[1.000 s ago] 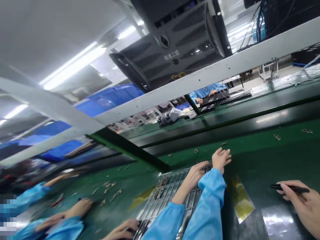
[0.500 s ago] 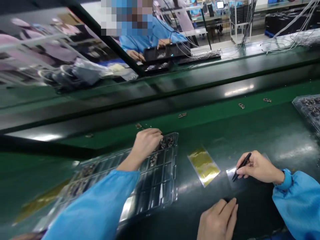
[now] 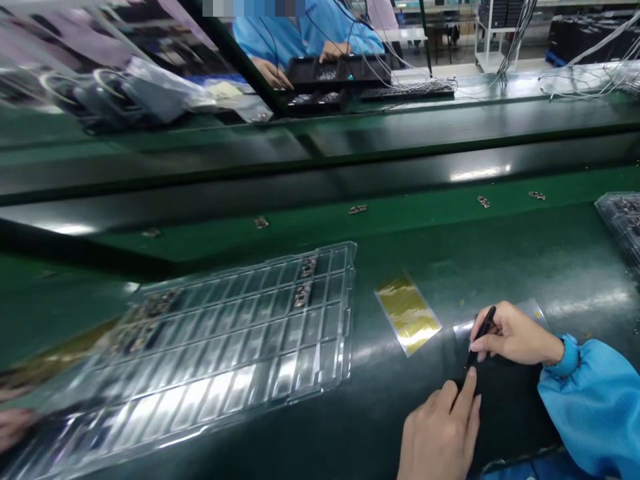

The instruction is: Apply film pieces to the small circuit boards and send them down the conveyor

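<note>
My right hand is closed around black tweezers, tip pointing down. Below it, my left hand has its index finger stretched out, the fingertip close to the tweezers' tip; whether they touch I cannot tell. A tiny yellow speck shows at that spot. Under and behind my right hand lies a clear film bearing a small yellow dot. Left of it, a sheet of gold-yellow film rests on the dark green table.
A clear compartment tray at the left holds several small metal parts. More metal parts lie along the green strip. A blurred co-worker's hand is at far left. Another clear tray stands right; opposite, a person handles a black tray.
The co-worker's arm at left has withdrawn from the tray. My left index finger has extended up to the tweezers' tip. The view has shifted slightly downward.
</note>
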A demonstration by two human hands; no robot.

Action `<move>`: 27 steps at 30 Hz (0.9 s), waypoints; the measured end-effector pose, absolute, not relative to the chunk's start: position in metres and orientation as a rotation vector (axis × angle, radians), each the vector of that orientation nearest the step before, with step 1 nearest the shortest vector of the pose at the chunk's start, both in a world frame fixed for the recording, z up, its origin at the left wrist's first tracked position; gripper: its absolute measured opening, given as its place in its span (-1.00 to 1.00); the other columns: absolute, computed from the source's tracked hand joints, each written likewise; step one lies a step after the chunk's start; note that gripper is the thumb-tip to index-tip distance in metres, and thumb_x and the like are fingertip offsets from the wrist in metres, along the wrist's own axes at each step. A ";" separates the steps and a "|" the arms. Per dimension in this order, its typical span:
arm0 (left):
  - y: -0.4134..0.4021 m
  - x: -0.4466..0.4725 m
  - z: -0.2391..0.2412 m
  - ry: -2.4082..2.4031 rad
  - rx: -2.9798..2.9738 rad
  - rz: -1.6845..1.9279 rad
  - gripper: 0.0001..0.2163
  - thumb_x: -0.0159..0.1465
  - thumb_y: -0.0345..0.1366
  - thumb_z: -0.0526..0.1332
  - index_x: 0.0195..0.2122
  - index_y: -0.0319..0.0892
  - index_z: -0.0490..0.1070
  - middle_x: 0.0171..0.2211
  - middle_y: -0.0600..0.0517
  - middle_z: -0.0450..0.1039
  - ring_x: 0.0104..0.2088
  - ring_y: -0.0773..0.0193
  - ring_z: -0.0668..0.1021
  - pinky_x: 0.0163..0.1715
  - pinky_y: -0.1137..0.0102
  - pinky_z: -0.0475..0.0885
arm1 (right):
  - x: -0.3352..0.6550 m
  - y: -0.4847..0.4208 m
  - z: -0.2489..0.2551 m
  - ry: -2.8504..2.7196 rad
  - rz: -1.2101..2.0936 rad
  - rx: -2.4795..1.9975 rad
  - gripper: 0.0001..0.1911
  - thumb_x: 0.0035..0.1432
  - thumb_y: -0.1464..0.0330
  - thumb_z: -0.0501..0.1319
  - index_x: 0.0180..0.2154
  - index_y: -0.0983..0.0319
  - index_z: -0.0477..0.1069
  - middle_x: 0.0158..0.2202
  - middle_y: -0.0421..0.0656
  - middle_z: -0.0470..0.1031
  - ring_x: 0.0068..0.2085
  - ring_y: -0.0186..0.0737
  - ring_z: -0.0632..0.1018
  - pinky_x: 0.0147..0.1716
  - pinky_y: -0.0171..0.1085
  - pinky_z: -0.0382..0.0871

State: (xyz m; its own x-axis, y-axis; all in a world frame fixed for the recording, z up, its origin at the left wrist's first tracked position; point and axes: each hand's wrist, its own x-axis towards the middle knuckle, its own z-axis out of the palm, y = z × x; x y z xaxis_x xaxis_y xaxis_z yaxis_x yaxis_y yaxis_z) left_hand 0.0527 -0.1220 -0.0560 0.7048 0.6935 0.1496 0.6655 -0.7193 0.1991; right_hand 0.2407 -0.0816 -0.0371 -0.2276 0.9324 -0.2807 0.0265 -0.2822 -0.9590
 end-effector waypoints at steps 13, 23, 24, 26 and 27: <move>-0.123 0.052 -0.052 1.127 2.741 0.282 -0.71 0.24 -0.31 0.03 -0.01 -0.17 0.31 -0.49 0.02 0.36 -0.54 0.35 0.45 -0.61 0.48 0.26 | 0.242 -0.082 -0.042 -1.142 1.647 -1.271 -0.78 -0.10 0.30 0.32 -0.52 0.30 0.35 -0.68 -0.28 0.38 -0.59 -0.30 0.50 -0.60 -0.39 0.36; -0.123 0.050 -0.057 1.113 2.702 0.412 -0.71 0.25 -0.31 0.01 -0.03 -0.17 0.34 -0.52 0.03 0.35 -0.58 0.36 0.43 -0.62 0.50 0.26 | 0.243 -0.079 -0.039 -0.986 1.681 -1.263 -0.75 -0.13 0.28 0.34 -0.51 0.31 0.34 -0.72 -0.26 0.42 -0.64 -0.32 0.49 -0.67 -0.44 0.29; -0.124 0.049 -0.059 1.108 2.688 0.444 -0.71 0.25 -0.30 0.01 -0.05 -0.17 0.36 -0.53 0.03 0.35 -0.59 0.36 0.42 -0.63 0.51 0.26 | 0.244 -0.079 -0.038 -0.971 1.680 -1.256 -0.75 -0.14 0.29 0.34 -0.51 0.31 0.34 -0.72 -0.27 0.42 -0.64 -0.32 0.49 -0.67 -0.44 0.29; -0.123 0.045 -0.063 1.093 2.615 0.495 -0.73 0.24 -0.28 0.02 -0.08 -0.14 0.39 -0.54 0.03 0.36 -0.60 0.36 0.43 -0.65 0.52 0.26 | 0.248 -0.079 -0.035 -0.943 1.653 -1.233 -0.75 -0.13 0.30 0.34 -0.50 0.31 0.33 -0.72 -0.26 0.43 -0.64 -0.33 0.49 -0.66 -0.44 0.30; -0.119 0.043 -0.063 1.089 2.556 0.512 -0.73 0.23 -0.25 0.03 -0.10 -0.13 0.41 -0.54 0.03 0.36 -0.62 0.37 0.43 -0.66 0.52 0.26 | 0.252 -0.078 -0.033 -0.930 1.622 -1.218 -0.76 -0.12 0.30 0.33 -0.50 0.32 0.33 -0.72 -0.25 0.43 -0.64 -0.33 0.48 -0.65 -0.43 0.31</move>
